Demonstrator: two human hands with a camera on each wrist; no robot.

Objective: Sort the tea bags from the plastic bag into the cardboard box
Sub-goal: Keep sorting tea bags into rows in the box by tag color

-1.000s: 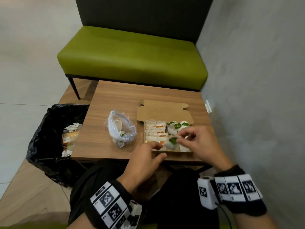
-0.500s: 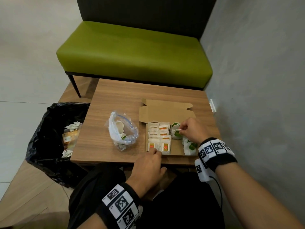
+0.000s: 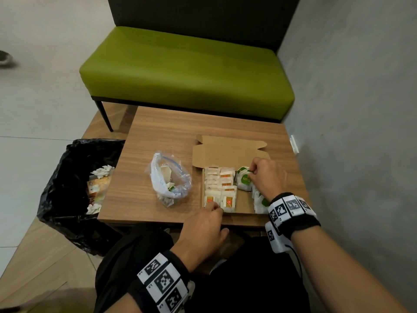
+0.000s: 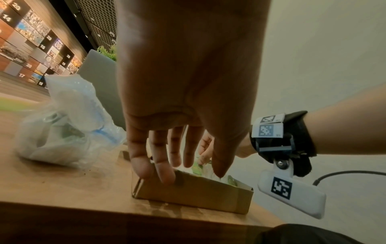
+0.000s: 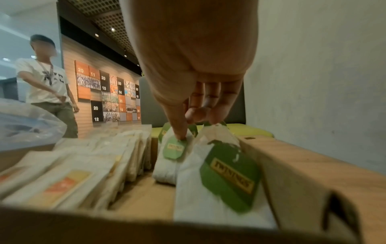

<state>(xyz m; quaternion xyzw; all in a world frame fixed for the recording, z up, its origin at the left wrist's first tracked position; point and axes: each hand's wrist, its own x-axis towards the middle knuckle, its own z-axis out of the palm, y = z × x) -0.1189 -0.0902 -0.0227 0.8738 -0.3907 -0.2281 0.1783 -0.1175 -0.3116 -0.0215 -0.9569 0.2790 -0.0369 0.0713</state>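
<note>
An open cardboard box (image 3: 242, 205) sits on the wooden table's near right part, its lid (image 3: 228, 152) folded back. Rows of orange-tag tea bags (image 3: 220, 188) fill its left side, and green-tag tea bags (image 3: 243, 180) stand along its right. My right hand (image 3: 250, 175) reaches into the far right of the box. Its thumb and fingers (image 5: 179, 132) pinch the top of a green-tag tea bag (image 5: 174, 149). My left hand (image 3: 213, 206) lies with straight fingers (image 4: 165, 173) on the near left wall of the box (image 4: 194, 193). A clear plastic bag (image 3: 169, 179) with a few tea bags lies left of the box.
A black bin bag (image 3: 67, 188) with rubbish stands at the table's left edge. A green bench (image 3: 187, 75) is beyond the table (image 3: 158, 136), and a grey wall (image 3: 349, 132) runs close on the right. A person (image 5: 45, 85) stands far off in the right wrist view.
My right hand has carried a green-tag tea bag from above the box's near edge to its far right side. The left hand stays on the near left corner.
</note>
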